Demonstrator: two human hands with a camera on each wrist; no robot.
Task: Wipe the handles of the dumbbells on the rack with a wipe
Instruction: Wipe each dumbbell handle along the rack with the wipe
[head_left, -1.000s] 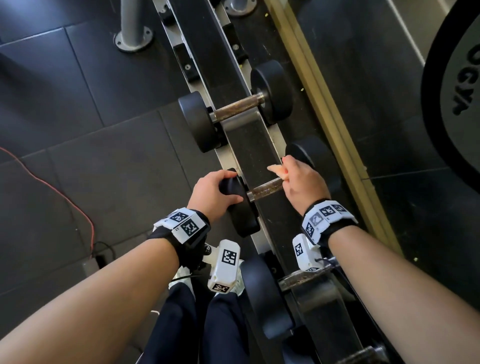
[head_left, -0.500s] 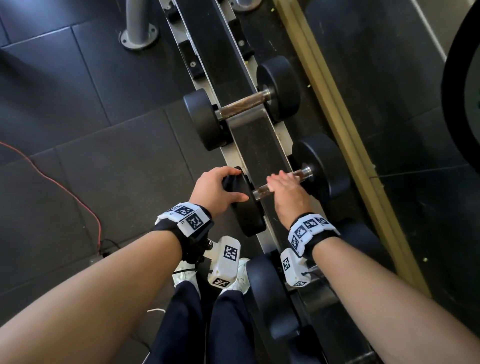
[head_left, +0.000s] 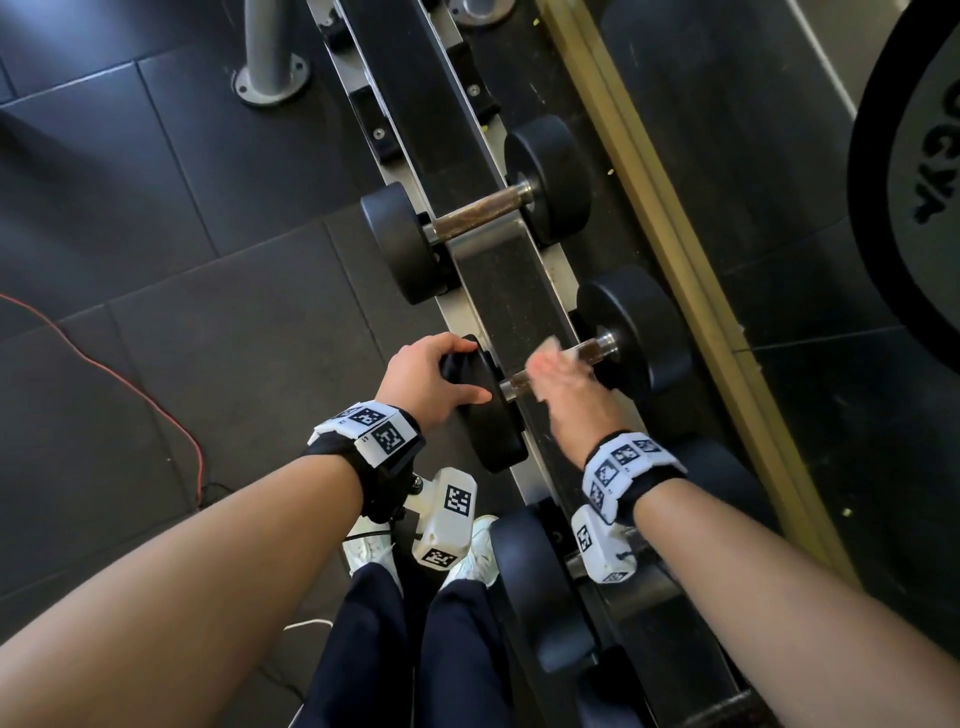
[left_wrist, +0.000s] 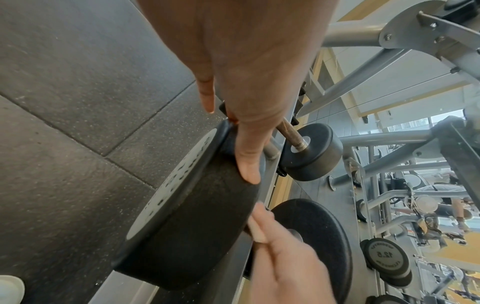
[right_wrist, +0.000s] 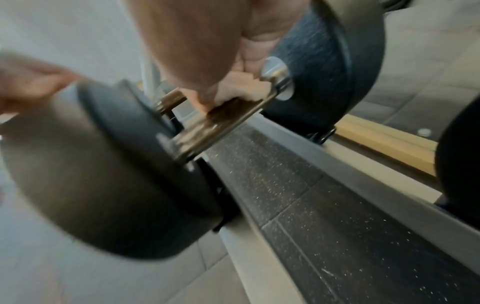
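Since half a second ago, your right hand (head_left: 566, 387) has slid along the handle (head_left: 597, 347) toward its middle, fingers curled round a pale wipe (right_wrist: 241, 90). Dark rubber floor tiles (head_left: 171, 208) surround the long steel rack (head_left: 498, 280), where the dumbbell (head_left: 631, 338) lies crosswise. Its round black heads are matte; the brownish metal bar looks worn. Your left hand (head_left: 426, 382) grips the near head (left_wrist: 197, 216), fingers curled over its rim.
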